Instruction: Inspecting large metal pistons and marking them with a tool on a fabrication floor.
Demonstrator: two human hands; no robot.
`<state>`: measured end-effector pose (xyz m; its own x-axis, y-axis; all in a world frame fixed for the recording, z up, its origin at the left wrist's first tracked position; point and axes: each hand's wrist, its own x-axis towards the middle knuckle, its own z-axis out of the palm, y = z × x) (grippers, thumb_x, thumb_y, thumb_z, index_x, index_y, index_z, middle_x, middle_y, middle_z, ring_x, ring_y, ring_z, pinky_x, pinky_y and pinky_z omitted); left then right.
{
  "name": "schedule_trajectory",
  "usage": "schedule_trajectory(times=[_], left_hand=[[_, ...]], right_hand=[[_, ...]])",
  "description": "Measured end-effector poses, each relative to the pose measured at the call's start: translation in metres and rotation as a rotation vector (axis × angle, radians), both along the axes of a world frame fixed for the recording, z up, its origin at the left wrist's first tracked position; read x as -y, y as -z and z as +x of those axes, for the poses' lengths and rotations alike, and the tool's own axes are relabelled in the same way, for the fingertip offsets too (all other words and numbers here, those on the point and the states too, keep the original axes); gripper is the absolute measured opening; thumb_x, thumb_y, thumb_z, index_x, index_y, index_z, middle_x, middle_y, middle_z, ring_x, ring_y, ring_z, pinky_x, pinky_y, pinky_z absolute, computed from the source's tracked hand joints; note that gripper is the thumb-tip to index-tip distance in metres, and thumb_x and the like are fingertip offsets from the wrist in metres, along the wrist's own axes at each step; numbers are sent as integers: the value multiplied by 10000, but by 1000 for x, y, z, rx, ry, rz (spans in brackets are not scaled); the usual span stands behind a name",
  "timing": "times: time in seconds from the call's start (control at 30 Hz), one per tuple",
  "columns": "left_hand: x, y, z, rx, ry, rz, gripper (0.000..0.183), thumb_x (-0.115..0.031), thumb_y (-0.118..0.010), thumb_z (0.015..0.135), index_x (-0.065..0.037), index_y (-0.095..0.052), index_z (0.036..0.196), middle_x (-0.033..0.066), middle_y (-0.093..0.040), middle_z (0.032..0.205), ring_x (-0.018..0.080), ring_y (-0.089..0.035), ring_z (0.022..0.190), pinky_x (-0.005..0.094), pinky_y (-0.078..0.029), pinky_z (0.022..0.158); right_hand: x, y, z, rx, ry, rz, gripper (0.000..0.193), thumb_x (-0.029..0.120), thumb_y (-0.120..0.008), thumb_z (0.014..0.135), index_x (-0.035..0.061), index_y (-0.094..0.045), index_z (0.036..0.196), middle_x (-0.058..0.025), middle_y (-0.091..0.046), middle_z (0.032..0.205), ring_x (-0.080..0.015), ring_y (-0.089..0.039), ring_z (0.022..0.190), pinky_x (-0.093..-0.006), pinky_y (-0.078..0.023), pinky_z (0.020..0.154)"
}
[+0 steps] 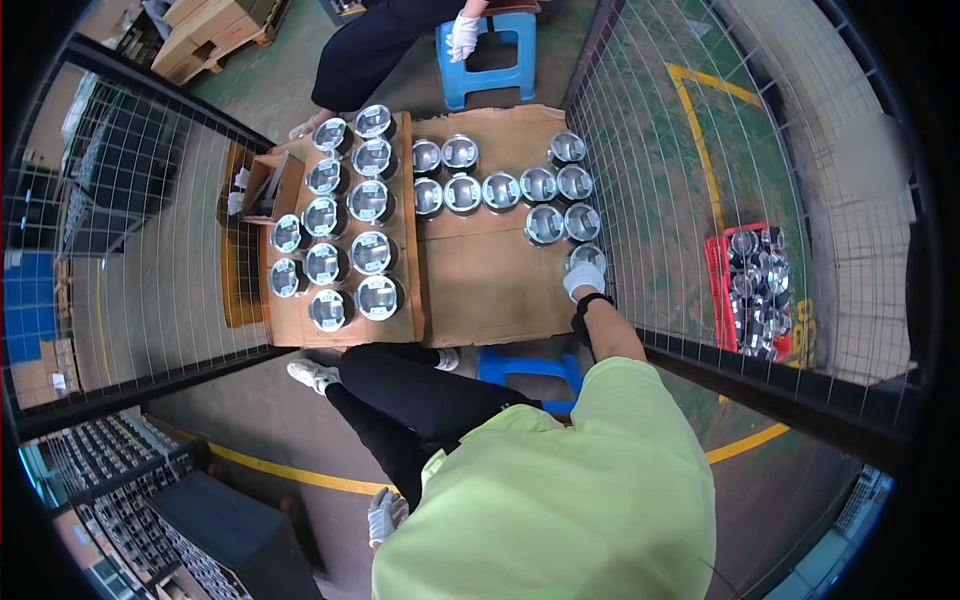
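My right hand (584,281), in a white glove, is at the near right corner of the cardboard-covered table (480,290). Its fingers close over the near side of a silver engine piston (586,256). Beyond it, more pistons (544,224) stand crown up along the table's right side and in a row across the middle. My left hand (384,515), also gloved, hangs low beside my body, away from the table, with nothing visible in it. Its fingers look loosely extended. On a raised board (345,318) at the left, several pistons (371,200) stand in columns.
Wire mesh fences (690,200) flank the table. Past the right one, a red crate (717,285) of pistons is on the floor. A small cardboard box (283,185) lies left of the board. Across the table are another person's gloved hand (463,36) and a blue stool (487,80).
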<state>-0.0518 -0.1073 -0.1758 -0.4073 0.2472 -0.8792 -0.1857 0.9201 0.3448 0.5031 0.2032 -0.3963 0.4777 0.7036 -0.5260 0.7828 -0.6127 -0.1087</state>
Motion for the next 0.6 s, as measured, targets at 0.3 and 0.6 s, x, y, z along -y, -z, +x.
schedule_trajectory(times=[0.3,0.6], left_hand=[[50,-2,1,8,-33,29,426,-165,-605,933,-53,-515,1335,118,-675,1114,199,-678,876,320,-532,740],[67,-23,30,-55,-149,38,406,-207,-647,916,-66,-577,1290,42,-691,1064,143,-661,891,293,-516,758]], right_hand=[[-17,106,76,142,-110,260,239,258,-568,833,61,-702,813,-163,-715,853,-320,-700,790,-427,-541,672],[-9,104,17,-338,-353,-121,302,296,-664,836,28,-657,974,-111,-704,856,-291,-685,783,-409,-537,688]])
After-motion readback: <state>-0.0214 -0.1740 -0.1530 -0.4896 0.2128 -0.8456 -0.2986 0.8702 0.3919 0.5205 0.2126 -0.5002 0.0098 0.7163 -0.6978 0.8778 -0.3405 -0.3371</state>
